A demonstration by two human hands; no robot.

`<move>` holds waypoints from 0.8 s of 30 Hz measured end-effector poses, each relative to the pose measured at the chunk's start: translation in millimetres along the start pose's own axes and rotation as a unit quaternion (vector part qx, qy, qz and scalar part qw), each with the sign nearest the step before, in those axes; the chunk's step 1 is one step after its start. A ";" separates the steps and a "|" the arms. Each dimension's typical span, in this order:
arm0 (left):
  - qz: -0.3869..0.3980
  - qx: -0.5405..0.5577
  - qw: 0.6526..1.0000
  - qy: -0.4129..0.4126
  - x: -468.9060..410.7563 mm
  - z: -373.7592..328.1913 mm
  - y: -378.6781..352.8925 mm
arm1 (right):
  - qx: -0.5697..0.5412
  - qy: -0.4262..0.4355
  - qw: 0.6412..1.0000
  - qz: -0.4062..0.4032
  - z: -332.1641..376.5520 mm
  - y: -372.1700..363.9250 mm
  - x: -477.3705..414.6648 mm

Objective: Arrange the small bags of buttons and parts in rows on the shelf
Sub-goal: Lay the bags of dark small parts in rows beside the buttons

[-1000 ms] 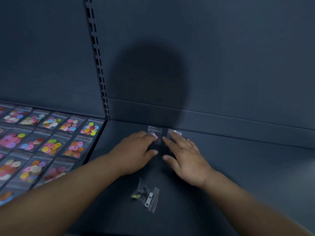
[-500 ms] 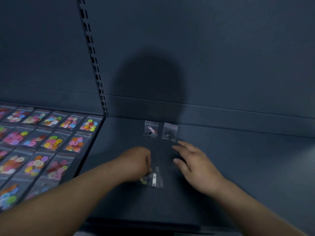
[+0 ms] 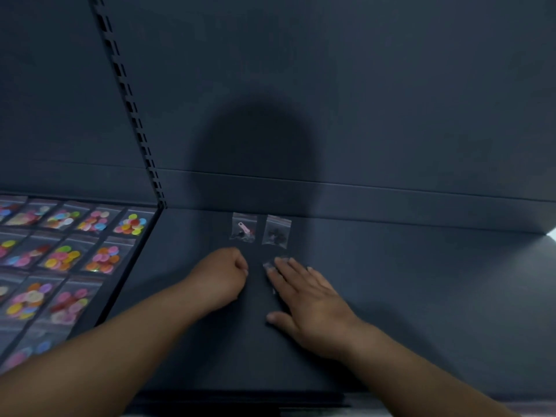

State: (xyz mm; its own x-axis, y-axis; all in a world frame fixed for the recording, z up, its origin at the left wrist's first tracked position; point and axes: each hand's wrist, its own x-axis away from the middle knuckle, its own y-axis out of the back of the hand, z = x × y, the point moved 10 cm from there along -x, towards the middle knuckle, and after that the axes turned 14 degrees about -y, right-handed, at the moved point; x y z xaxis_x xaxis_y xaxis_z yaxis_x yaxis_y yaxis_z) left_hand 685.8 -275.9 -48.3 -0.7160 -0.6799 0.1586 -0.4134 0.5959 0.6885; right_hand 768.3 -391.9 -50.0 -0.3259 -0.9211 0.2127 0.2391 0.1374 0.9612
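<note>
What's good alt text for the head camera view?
A person's right hand presses a small clear bag flat on a dark shelf, in front of two parts bags by the back wall; the left hand is curled beside it. Rows of colourful button bags lie to the left.

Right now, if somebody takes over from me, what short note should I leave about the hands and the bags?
Left hand: curled, nothing seen in it.
Right hand: flat, fingertips pressing a third bag onto the shelf.
Done: pink-part bag and dark-part bag side by side at the back; button bags in rows on the left.
Left: line the third bag up in front of them, then continue the row.
</note>
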 end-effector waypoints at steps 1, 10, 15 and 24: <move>-0.002 -0.004 1.000 -0.007 0.2 0.0 0.0 | 0.009 0.002 1.000 0.004 -1.1 -2.4 0.5; -0.045 -0.090 0.989 -0.106 5.7 -26.0 11.0 | 0.014 -0.009 1.000 0.004 -12.4 2.0 6.5; -0.025 -0.216 0.950 -0.226 1.2 -62.3 0.2 | 0.026 -0.078 0.997 -0.015 -48.4 10.6 -3.8; 0.088 -0.344 0.907 -0.228 -27.6 -66.4 -42.7 | 0.021 -0.118 0.992 -0.036 -64.4 26.2 -51.9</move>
State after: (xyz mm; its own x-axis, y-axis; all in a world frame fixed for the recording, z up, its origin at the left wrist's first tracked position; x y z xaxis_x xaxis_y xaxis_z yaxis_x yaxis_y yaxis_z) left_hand 760.6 -310.9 -35.0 -0.9600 -0.2587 0.1074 0.0661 0.1634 0.9843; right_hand 850.3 -364.0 -47.1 -0.5466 -0.8190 0.1746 0.1716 0.0946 0.9806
